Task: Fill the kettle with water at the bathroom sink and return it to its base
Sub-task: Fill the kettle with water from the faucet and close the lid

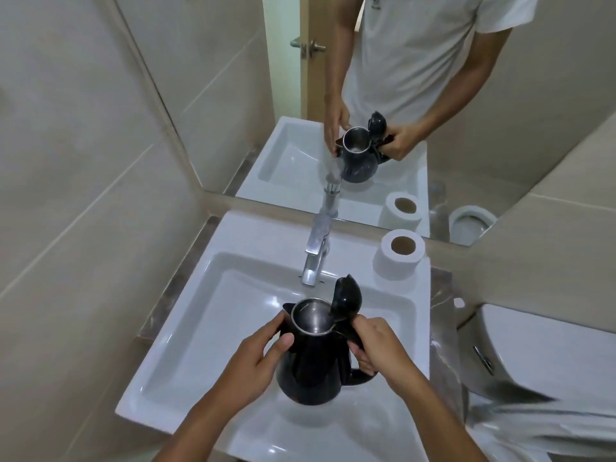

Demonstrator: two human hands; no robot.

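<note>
A black electric kettle (311, 371) hangs over the white sink basin (206, 328), its lid standing up on the hinge and its steel inside showing. My right hand (373, 345) grips the handle on the kettle's right. Against the upper left of the body, near the spout, rests my left hand (263, 358). The chrome tap (315, 258) stands just beyond the kettle's mouth, and no water stream is visible from it. The kettle's base is not in view.
A toilet paper roll (398, 255) stands on the sink's back right corner. A white toilet cistern (540, 355) is close on the right. The mirror (366, 95) behind the sink reflects the scene. Tiled walls close in on the left.
</note>
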